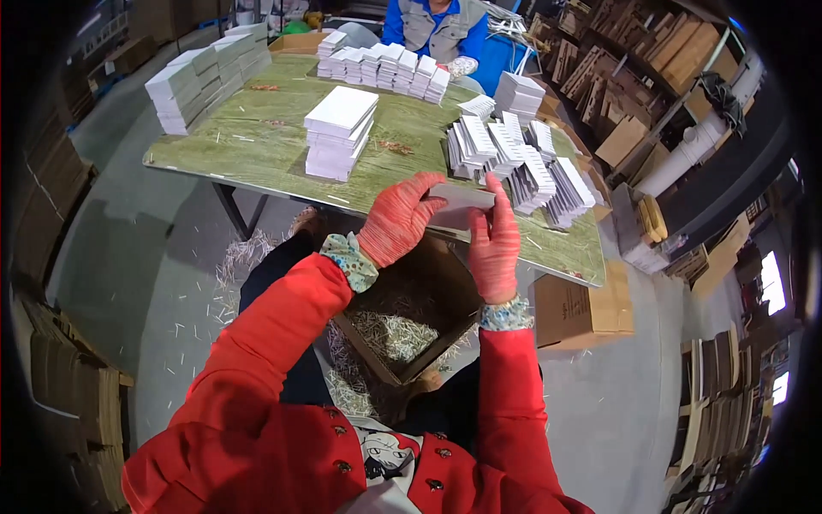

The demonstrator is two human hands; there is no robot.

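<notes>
The flat white piece point(462, 199) is held above the near edge of the worktop point(248, 141), right of that edge's middle, with the open carton point(441, 274) below. For this handling to be done well, both ends should be supported evenly, so that the piece is not bowed and its corners are not creased. Pressure is best kept light and spread along the fingers, and the edges are best squared before the piece is set down. Care should be taken that the tall white stack point(340, 133), left of the hands near the same edge, and the fanned white bundles point(522, 163), toward the right edge, are not knocked by a sleeve.

The left hand point(398, 221) is partly closed: the left end of the piece is pinched between thumb and curled fingers. The right hand point(495, 253) is opened wider, with its fingers pointed up; the right end is grasped lightly between the thumb and index finger. Neither hand is clenched or released. Whether one sheet or a thin bundle is held cannot be told. Pale scraps point(407, 337) are gathered inside the carton.
</notes>
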